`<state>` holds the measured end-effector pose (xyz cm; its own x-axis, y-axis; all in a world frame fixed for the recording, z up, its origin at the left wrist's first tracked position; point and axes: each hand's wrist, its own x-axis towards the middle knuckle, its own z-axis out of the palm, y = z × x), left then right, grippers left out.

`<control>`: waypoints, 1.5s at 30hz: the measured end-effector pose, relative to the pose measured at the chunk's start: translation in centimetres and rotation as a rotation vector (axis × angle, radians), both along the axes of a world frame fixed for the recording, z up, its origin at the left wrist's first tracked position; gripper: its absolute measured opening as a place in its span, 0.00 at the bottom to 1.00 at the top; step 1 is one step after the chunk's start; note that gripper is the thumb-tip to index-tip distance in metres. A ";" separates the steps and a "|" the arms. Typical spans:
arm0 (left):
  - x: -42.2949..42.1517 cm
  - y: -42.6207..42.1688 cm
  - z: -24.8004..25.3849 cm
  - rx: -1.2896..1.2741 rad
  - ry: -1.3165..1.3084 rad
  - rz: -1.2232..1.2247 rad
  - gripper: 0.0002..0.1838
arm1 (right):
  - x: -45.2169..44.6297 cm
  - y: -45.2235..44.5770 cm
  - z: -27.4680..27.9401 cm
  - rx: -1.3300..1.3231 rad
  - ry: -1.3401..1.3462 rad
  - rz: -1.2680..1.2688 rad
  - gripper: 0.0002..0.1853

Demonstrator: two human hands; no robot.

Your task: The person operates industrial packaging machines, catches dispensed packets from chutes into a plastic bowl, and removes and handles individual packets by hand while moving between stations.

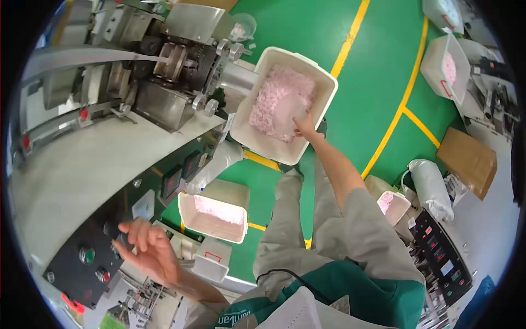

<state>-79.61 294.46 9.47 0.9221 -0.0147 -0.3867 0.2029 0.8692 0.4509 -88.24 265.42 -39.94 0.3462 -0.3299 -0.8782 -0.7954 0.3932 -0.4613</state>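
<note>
The pink bits (268, 101) in the large bin (324, 82) blur together, too small to tell one from another. The right hand (305, 127) hides part of the dish (286, 112), which covers the bits under it. Whether the left hand (150, 249) touches the black knob (112, 227) is unclear. The bin partly hides the shoes (290, 168). The far-right panel's (445, 281) readouts are unreadable, and the picture's edge cuts off the machine (198, 22)

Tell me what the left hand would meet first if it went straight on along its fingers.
The left hand would probably meet the black control panel first, though the depth between them is hard to judge.
</note>
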 end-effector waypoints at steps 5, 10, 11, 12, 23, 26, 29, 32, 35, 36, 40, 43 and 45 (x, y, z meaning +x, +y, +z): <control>-0.1 -0.1 -1.5 0.429 -0.135 0.166 0.15 | 4.8 -1.4 -4.3 -0.016 0.040 0.104 0.42; -0.4 0.7 -2.9 0.202 -0.256 0.083 0.18 | 7.5 -2.5 -10.0 -0.034 -0.008 0.208 0.44; -0.1 -0.2 -3.7 0.208 -0.264 0.106 0.20 | 7.9 -3.0 -10.8 -0.038 -0.017 0.228 0.45; -0.4 -1.2 -5.0 0.268 -0.263 0.165 0.21 | 8.2 -3.4 -11.5 -0.029 -0.021 0.234 0.45; -25.9 -6.6 -40.4 1.391 0.625 -1.412 0.40 | 9.9 -3.5 -14.8 0.138 -0.108 0.190 0.45; -30.8 -10.6 -39.7 1.700 0.592 -1.734 0.52 | 9.5 -2.8 -14.8 0.162 -0.093 0.163 0.44; -29.7 -13.7 -39.2 1.852 0.617 -1.993 0.52 | 9.2 -2.1 -15.5 0.154 -0.068 0.155 0.44; -30.3 -13.2 -40.6 1.889 0.626 -1.998 0.49 | 9.2 -1.7 -15.9 0.153 -0.060 0.130 0.44; -30.2 -13.0 -40.9 1.929 0.601 -2.027 0.48 | 9.4 -1.6 -16.1 0.154 -0.074 0.114 0.44; -30.2 -12.9 -40.9 1.938 0.593 -2.023 0.48 | 9.3 -1.6 -16.1 0.155 -0.077 0.108 0.44; -30.1 -12.5 -41.0 1.967 0.574 -2.043 0.46 | 9.1 -1.8 -15.9 0.157 -0.099 0.090 0.44; -29.9 -12.4 -41.0 1.992 0.536 -2.019 0.46 | 8.8 -2.1 -15.8 0.163 -0.103 0.083 0.43; -29.6 -12.3 -41.1 1.963 0.564 -2.065 0.47 | 8.7 -2.2 -16.0 0.164 -0.101 0.072 0.43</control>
<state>-109.26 282.14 -31.65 0.2766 0.2644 -0.9239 -0.0511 -0.9560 -0.2888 -79.54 263.26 -55.92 0.4530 -0.1564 -0.8777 -0.7768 0.4139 -0.4747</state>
